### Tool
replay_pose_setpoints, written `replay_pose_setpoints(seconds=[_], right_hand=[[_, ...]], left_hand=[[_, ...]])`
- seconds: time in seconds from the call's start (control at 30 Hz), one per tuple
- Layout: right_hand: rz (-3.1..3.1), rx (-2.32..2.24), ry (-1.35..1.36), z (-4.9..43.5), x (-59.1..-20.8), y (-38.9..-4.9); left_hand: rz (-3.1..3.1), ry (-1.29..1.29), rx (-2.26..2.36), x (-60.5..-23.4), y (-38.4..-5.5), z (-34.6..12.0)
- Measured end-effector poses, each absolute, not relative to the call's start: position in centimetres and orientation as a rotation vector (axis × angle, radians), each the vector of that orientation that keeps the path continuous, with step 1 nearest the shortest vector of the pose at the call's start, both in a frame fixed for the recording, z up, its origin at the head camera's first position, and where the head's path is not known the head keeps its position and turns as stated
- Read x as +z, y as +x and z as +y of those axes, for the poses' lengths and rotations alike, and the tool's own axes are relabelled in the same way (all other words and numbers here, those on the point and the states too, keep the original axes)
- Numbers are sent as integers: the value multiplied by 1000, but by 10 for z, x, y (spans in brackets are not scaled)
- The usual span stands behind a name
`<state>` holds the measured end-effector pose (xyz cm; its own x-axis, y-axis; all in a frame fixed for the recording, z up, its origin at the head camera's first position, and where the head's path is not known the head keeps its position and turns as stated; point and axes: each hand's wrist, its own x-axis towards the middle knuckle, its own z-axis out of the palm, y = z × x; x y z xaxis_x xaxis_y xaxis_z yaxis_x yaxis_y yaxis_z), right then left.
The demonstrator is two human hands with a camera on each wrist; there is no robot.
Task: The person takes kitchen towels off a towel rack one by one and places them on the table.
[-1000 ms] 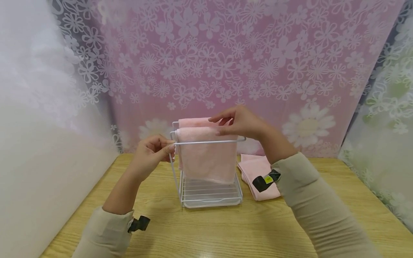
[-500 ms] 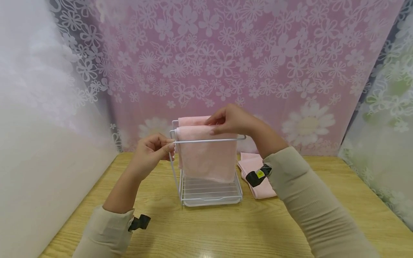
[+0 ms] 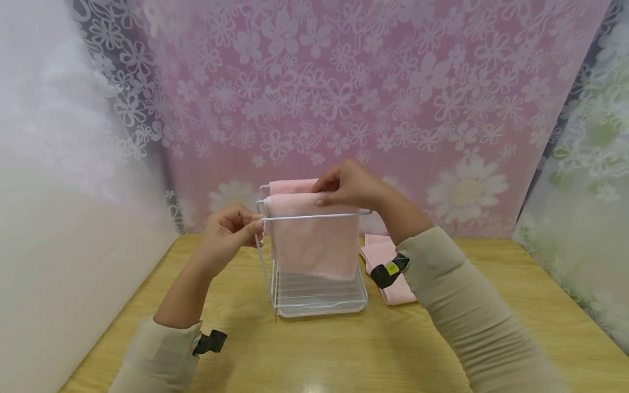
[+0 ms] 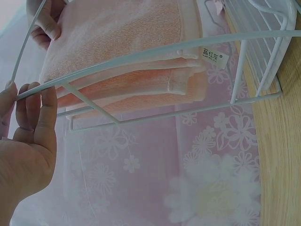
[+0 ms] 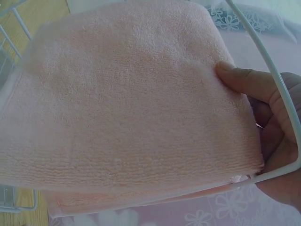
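A white wire rack [image 3: 314, 216] stands on the table, with a pink towel [image 3: 314, 245] draped over one of its upper bars. My left hand [image 3: 227, 240] holds the rack's upper left corner between thumb and fingers. At the towel's top fold, my right hand [image 3: 351, 188] pinches the cloth, thumb on the near face and fingers behind. A second pink towel [image 3: 290, 186] hangs just behind the first. Folded layers and a small label [image 4: 215, 57] show from the side in the left wrist view. In the right wrist view my thumb [image 5: 235, 75] presses the towel's face.
Under the hanging towels is the rack's base with a shallow white tray [image 3: 321, 311]. Folded pink towels [image 3: 378, 254] lie on the wooden table [image 3: 314, 355] right of the rack, partly behind the right wrist. A floral pink curtain [image 3: 334, 82] hangs at the back.
My right hand has slid a little left along the towel's top fold, its thumb and fingers settling on the cloth. The left hand keeps its hold on the rack.
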<state>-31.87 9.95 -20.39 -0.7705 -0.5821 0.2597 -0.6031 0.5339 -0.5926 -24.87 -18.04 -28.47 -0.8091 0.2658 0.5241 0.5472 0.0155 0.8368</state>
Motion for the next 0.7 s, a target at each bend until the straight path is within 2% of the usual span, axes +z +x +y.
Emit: replay_pose_setpoints(seconds=[0.7], right_hand=[[-2519, 1073, 940, 96, -200, -309]], left_hand=[[-2051, -850, -1880, -285, -248, -180]])
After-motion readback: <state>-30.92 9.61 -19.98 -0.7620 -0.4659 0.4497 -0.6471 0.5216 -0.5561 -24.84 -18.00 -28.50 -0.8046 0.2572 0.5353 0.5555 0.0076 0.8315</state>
